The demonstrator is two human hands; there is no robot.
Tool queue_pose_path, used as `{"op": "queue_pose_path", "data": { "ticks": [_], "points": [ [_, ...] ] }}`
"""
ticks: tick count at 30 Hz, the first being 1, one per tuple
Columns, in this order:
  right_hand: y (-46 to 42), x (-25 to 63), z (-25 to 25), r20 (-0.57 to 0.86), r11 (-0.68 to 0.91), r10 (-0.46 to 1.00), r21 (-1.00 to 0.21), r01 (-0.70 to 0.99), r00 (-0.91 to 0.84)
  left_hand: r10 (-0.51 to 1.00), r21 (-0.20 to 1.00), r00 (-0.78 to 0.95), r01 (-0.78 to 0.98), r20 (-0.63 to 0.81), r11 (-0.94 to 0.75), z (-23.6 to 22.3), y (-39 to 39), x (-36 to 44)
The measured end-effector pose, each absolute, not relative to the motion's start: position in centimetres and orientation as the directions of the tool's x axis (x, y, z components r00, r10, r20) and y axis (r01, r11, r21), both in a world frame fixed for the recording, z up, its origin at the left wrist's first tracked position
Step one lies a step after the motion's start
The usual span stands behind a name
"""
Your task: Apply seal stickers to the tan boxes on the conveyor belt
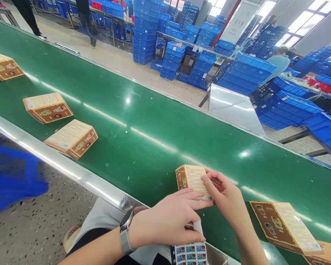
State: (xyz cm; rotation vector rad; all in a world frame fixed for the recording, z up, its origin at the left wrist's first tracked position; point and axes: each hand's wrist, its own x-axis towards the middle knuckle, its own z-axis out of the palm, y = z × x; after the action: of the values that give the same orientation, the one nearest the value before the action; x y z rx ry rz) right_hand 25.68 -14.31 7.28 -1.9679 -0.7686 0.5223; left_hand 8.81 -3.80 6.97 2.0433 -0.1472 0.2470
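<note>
In the head view, a small brown-and-cream printed cardboard box [193, 177] lies on the long green conveyor belt [143, 154], close to its near edge, which is a shiny metal rail [99, 188]. That spot seems chosen to keep it within easy reach. The left hand [168, 219], with a dark-faced watch on a silver mesh band [127, 230] at the wrist, spreads its fingertips over the box's near side, apparently to steady it. Its grip is also closed on a white sheet of small colourful rectangular stickers [191, 254], pinched by the thumb and hanging toward the near rail, which probably keeps the stickers handy. The right hand [226, 193] touches the box's right side with thumb and fingertips; whether its grip is closed on the box or on a sticker, I cannot tell.

Toward the belt's left end, three matching cardboard boxes [71, 139] lie spaced apart, nearer the near edge. To the right, another printed box [285, 226] lies askew, overlapping a partly visible brown carton [327, 253]; the loose angles suggest they are simply set down.
</note>
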Motion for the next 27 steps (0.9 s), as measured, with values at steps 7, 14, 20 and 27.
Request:
{"op": "queue_pose_path", "data": {
  "ticks": [7, 14, 20, 27],
  "points": [
    [-15.1, 26.3, 7.1, 0.094, -0.475, 0.506, -0.799, 0.368, 0.858, -0.020, 0.889, 0.961, -0.263, 0.276, -0.375, 6.6, -4.5, 9.5],
    [-18.5, 23.1, 9.2, 0.215, -0.374, 0.645, -0.749, 0.548, 0.734, 0.369, 0.978, 0.919, 0.186, -0.140, -0.093, 8.5, -3.1, 6.8],
    [-18.3, 19.2, 9.6, 0.150, -0.249, 0.842, -0.745, 0.619, 0.518, 0.460, 0.965, 0.849, 0.210, -0.260, 0.158, 9.9, -1.6, 5.2],
    [-17.6, 19.2, 9.3, 0.050, -0.238, 0.877, -0.818, 0.523, 0.478, 0.446, 0.959, 0.851, 0.221, -0.278, 0.177, 9.8, -1.4, 4.5]
  ]
}}
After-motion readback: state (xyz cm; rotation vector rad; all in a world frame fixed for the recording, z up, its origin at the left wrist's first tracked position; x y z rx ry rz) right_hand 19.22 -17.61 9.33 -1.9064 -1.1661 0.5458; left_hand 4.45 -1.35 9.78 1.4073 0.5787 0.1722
